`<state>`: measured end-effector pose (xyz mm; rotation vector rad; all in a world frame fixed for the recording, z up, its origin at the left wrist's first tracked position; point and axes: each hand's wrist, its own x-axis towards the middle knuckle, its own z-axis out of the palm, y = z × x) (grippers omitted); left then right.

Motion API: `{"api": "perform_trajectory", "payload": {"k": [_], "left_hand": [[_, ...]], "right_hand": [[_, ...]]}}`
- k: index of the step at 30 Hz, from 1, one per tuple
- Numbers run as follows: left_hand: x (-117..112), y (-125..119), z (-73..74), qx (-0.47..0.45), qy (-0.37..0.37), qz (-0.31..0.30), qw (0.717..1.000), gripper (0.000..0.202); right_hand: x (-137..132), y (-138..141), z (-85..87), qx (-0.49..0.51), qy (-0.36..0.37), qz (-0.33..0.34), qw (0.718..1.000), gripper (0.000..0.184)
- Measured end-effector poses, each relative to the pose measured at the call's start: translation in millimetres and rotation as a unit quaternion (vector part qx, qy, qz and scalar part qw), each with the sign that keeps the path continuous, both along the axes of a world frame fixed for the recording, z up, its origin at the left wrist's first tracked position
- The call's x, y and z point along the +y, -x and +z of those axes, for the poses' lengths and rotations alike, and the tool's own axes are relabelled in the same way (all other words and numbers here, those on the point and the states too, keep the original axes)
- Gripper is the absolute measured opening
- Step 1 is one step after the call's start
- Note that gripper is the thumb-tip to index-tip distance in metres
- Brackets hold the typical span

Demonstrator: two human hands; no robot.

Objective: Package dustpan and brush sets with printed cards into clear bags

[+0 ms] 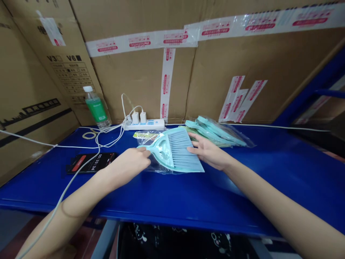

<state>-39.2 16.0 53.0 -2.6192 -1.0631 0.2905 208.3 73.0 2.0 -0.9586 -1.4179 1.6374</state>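
Note:
A light-blue dustpan [159, 151] with a small brush [182, 149] nested in it lies tilted between my hands, bristles facing up. My left hand [132, 160] is closed round the handle end at its left. My right hand [206, 151] grips the wide right edge, thumb on the bristles and fingers partly hidden behind the pan. Beneath the set is a clear plastic bag [155, 166] with a yellow-green label [144, 135]. Close behind my right hand rests a pile of similar light-blue sets in clear bags [215, 131].
On the blue table [167, 198] are a phone [91, 163] showing a timer, a bracelet [89, 135], a water bottle [97, 108] and a white power strip [151, 124] with chargers. A white cable [64, 190] crosses over my left forearm. Taped cardboard [134, 72] walls the back.

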Motion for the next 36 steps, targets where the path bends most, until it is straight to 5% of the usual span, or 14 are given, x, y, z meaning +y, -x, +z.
{"api": "perform_trajectory", "payload": {"k": [11, 21, 23, 26, 31, 36], "left_hand": [[-8.4, 17.5, 28.0, 0.003, -0.203, 0.157, 0.966, 0.031], [-30.5, 33.2, 38.3, -0.091, -0.433, 0.326, 0.835, 0.039], [-24.5, 36.2, 39.1, -0.085, -0.418, 0.369, 0.826, 0.037], [-10.6, 41.7, 40.5, -0.024, -0.323, 0.416, 0.85, 0.03], [9.9, 53.3, 40.4, 0.007, -0.135, 0.382, 0.914, 0.031], [18.0, 55.8, 37.0, 0.012, -0.052, 0.367, 0.929, 0.023]], "right_hand": [[0.1, -2.2, 6.0, 0.005, 0.017, -0.018, 1.0, 0.071], [-2.0, 1.0, 2.9, -0.017, 0.038, 0.014, 0.999, 0.072], [-2.0, 1.7, 1.7, -0.026, 0.045, 0.02, 0.998, 0.072], [-3.1, 2.6, 1.1, -0.042, 0.055, 0.037, 0.997, 0.076], [-4.5, 1.1, 0.1, -0.069, 0.063, 0.083, 0.992, 0.084], [-3.2, -5.5, -3.2, -0.107, 0.038, 0.127, 0.985, 0.089]]}}
